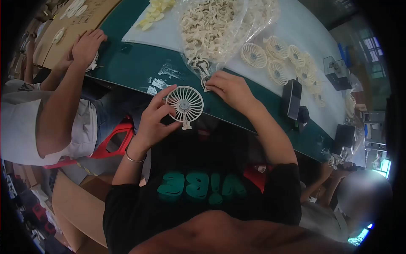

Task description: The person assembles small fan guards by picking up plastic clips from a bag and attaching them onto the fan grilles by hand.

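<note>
My left hand grips a cream round fan grille by its rim, with the thumb and fingers around its left side. The grille has a grey hub and a short stem pointing down toward me. At the table edge my right hand is closed, its fingertips pinching a small cream plastic part whose shape is mostly hidden. Just beyond it lies the mouth of a clear plastic bag filled with many curved cream plastic pieces.
Several fan grilles lie on a white sheet at right. A dark box-shaped device stands near the edge of the green table. Yellowish pieces sit at the back. Co-workers' arms are at left; another person sits at right.
</note>
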Demonstrator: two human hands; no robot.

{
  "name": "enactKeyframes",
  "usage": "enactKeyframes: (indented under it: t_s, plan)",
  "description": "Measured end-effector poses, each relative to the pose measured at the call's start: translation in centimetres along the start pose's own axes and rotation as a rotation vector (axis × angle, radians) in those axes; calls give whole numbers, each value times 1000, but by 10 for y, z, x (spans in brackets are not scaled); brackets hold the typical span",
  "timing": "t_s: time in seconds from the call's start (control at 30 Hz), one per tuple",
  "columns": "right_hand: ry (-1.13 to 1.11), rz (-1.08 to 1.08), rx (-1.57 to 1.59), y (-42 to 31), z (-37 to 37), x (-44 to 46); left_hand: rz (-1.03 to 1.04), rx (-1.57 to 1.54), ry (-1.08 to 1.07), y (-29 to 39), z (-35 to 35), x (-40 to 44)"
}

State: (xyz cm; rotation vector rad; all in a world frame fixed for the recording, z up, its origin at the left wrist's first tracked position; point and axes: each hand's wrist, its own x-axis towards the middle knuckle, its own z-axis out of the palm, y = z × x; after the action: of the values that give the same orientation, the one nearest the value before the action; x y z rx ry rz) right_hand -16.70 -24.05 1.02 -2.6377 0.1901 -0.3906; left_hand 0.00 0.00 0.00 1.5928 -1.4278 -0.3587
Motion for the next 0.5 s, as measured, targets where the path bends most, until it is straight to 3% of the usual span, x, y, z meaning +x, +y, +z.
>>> enactKeyframes:
  t_s: [0.1, 0.17, 0.27, 0.5]
  plan:
    - [34, -2, -3, -17, -6, -15, -7, 4, 8, 11, 9, -9]
    - [155, 114, 261, -31, -21, -16, 72, 3, 50, 7, 14, -3]
    - [131, 26, 459, -61, -30, -30, 169, 84, 90, 4, 13, -1]
    - [60, 10, 350, -94, -25, -57, 321, 164, 136, 23, 20, 1]
